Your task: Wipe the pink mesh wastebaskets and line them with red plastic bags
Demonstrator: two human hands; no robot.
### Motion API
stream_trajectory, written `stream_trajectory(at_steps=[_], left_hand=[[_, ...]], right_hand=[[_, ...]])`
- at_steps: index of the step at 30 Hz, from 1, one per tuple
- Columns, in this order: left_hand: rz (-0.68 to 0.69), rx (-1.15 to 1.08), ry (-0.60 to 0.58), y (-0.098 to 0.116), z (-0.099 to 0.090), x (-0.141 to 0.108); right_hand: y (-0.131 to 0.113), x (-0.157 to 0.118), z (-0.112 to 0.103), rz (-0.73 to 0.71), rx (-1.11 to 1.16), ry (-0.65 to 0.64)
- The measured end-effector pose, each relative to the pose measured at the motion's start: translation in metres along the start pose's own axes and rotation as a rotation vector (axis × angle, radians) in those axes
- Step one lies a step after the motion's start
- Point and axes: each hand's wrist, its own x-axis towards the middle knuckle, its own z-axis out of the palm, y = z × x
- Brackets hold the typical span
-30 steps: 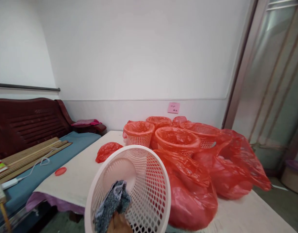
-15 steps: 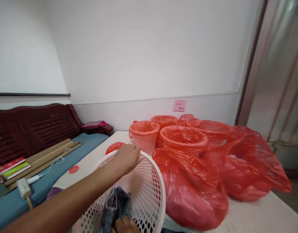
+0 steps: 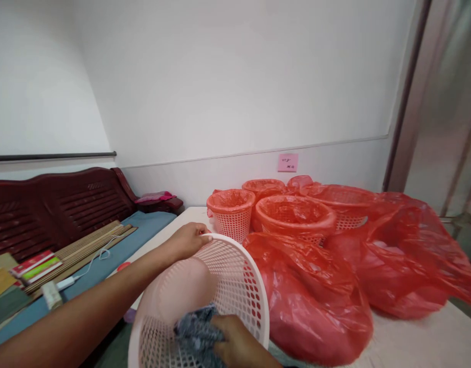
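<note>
A white perforated plastic basket point(image 3: 235, 276) is tilted toward me at the lower middle. On its far rim my left hand point(image 3: 191, 239) is closed, thumb over the edge. Inside the basket my right hand point(image 3: 239, 340) presses a bunched grey-blue cloth point(image 3: 200, 332) against the wall, its fingers closed on the cloth. Just right of the basket rests a full red plastic bag point(image 3: 308, 306), with another red bag point(image 3: 404, 271) beyond it.
Behind stand several baskets lined with red bags, among them a small one point(image 3: 233, 220) and a wider one point(image 3: 294, 217). A pink note point(image 3: 288, 162) is on the wall. To the left is a wooden bench point(image 3: 82, 204) with cardboard strips point(image 3: 82, 250) and a power strip point(image 3: 51, 295).
My left hand has shifted left along the basket's rim. My right hand has moved right and up inside the basket with the cloth, which is now more bunched. The view has turned slightly.
</note>
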Motion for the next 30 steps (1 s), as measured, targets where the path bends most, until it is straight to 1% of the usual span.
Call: stream_trajectory(at_steps=[2, 5, 7, 8, 10, 11, 13, 14, 16, 18, 21, 24, 25, 27, 30], left_hand=[[-0.031, -0.096, 0.039, -0.005, -0.006, -0.001], [-0.07, -0.246, 0.163, -0.013, -0.013, -0.01], [-0.093, -0.337, 0.274, -0.017, -0.01, -0.021], [-0.099, -0.375, 0.323, -0.018, -0.006, -0.028], [-0.096, -0.432, 0.388, -0.019, 0.007, -0.043], [-0.089, -0.453, 0.404, -0.018, 0.015, -0.051], [-0.078, -0.486, 0.415, -0.015, 0.034, -0.068], [-0.078, -0.501, 0.411, -0.013, 0.042, -0.075], [-0.077, -0.533, 0.399, -0.009, 0.057, -0.089], [-0.067, -0.56, 0.396, -0.006, 0.067, -0.098], [-0.06, -0.602, 0.425, -0.006, 0.073, -0.106], [-0.106, -0.671, 0.43, -0.009, 0.074, -0.108], [-0.132, -0.727, 0.418, -0.01, 0.075, -0.109], [-0.206, -0.916, 0.364, -0.009, 0.074, -0.11], [-0.323, -1.25, 0.281, -0.003, 0.071, -0.113]], right_hand=[[-0.01, 0.008, -0.015, 0.098, 0.33, 0.139], [-0.034, 0.018, -0.039, 0.222, 0.748, 0.431], [-0.057, 0.02, -0.055, 0.216, 0.949, 0.624], [-0.07, 0.02, -0.063, 0.169, 1.018, 0.722], [-0.09, 0.021, -0.08, 0.044, 1.074, 0.915], [-0.095, 0.023, -0.089, -0.011, 1.059, 1.001], [-0.097, 0.032, -0.105, -0.052, 0.911, 1.112], [-0.093, 0.038, -0.111, -0.045, 0.808, 1.132], [-0.083, 0.053, -0.12, -0.028, 0.607, 1.105], [-0.077, 0.067, -0.119, -0.027, 0.464, 1.006], [-0.083, 0.078, -0.104, -0.075, 0.32, 0.82], [-0.103, 0.077, -0.08, -0.138, 0.156, 0.627], [-0.11, 0.075, -0.073, -0.157, 0.075, 0.557], [-0.123, 0.068, -0.059, -0.184, -0.096, 0.433], [-0.134, 0.058, -0.043, -0.202, -0.227, 0.332]])
